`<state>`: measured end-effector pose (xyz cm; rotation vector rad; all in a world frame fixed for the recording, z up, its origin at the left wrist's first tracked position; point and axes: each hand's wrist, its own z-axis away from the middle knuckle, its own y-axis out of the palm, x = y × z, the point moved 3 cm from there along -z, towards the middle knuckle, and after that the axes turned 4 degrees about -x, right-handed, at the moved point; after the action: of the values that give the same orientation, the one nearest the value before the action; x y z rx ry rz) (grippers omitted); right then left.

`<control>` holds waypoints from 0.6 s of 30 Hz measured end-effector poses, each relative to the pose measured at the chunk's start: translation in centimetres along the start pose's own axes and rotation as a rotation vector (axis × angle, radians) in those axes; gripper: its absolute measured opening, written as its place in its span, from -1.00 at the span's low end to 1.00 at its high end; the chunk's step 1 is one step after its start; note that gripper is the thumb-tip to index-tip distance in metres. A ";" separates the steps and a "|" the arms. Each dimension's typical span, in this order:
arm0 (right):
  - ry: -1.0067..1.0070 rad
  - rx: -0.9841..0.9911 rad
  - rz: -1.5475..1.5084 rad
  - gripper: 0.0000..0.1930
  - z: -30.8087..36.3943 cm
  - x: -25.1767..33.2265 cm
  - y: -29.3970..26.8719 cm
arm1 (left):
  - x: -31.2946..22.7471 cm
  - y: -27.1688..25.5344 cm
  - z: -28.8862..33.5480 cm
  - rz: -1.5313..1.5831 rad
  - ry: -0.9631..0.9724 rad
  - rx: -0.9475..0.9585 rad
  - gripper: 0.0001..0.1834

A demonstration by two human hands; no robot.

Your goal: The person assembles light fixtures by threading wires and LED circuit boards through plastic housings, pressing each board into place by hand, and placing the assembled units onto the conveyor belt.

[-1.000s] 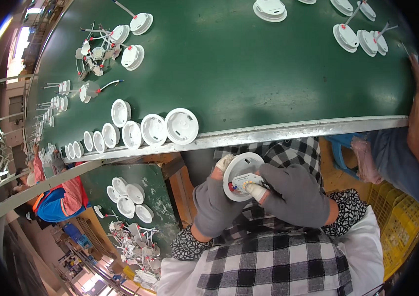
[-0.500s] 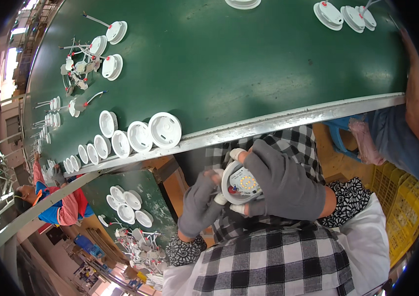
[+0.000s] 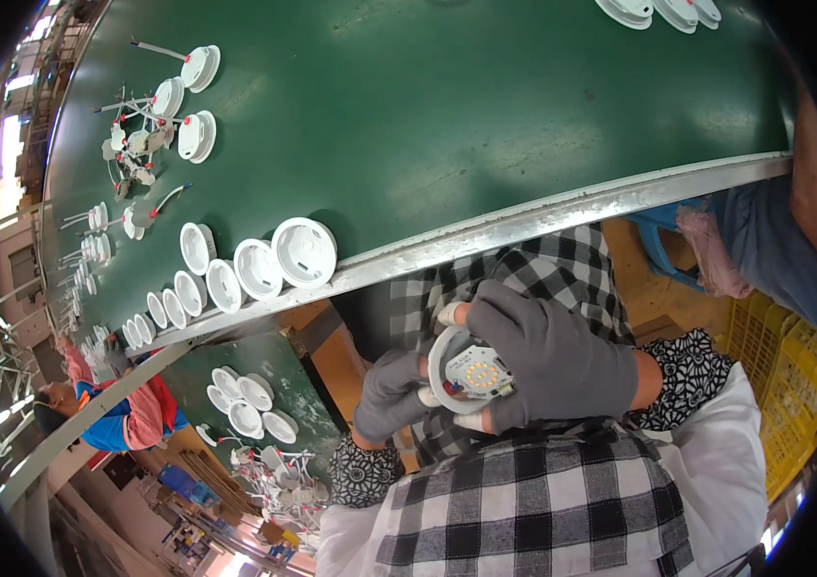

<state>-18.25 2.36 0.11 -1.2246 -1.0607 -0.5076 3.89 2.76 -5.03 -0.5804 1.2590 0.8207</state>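
Above my lap, a round white lamp housing [image 3: 438, 373] faces up between my hands. Inside it lies a white LED circuit board [image 3: 485, 363] with a ring of small yellow chips; a bit of red shows at its lower left. My right hand [image 3: 567, 361], in a grey fingerless glove with white-covered fingertips, is closed around the housing's right side, fingers at the top and thumb below. My left hand [image 3: 391, 396], gloved alike, has its fingertips pressed to the housing's left rim. Whether those fingers also pinch a wire is hidden.
A metal-edged green table [image 3: 447, 144] lies ahead, with a row of white housings [image 3: 258, 267] along its near edge. Wired lamps [image 3: 199, 137] sit farther left. A lower green table [image 3: 288, 375] holds more housings and a wire heap. Yellow crates [image 3: 779, 385] stand right; co-workers sit on both sides.
My left fingers, blurred before at the upper left rim, now rest lower and stiller against it. The board sits slightly turned in the housing. The table has shifted left and up in view.
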 end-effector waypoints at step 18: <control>0.026 0.551 -0.131 -0.32 3.8 -3.5 2.9 | -1.4 5.1 2.2 -0.263 -0.236 0.123 -0.72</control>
<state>-18.98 6.06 -4.42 -0.6644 -1.1655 -0.2980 0.95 7.18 -2.93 -0.5208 0.9847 0.5692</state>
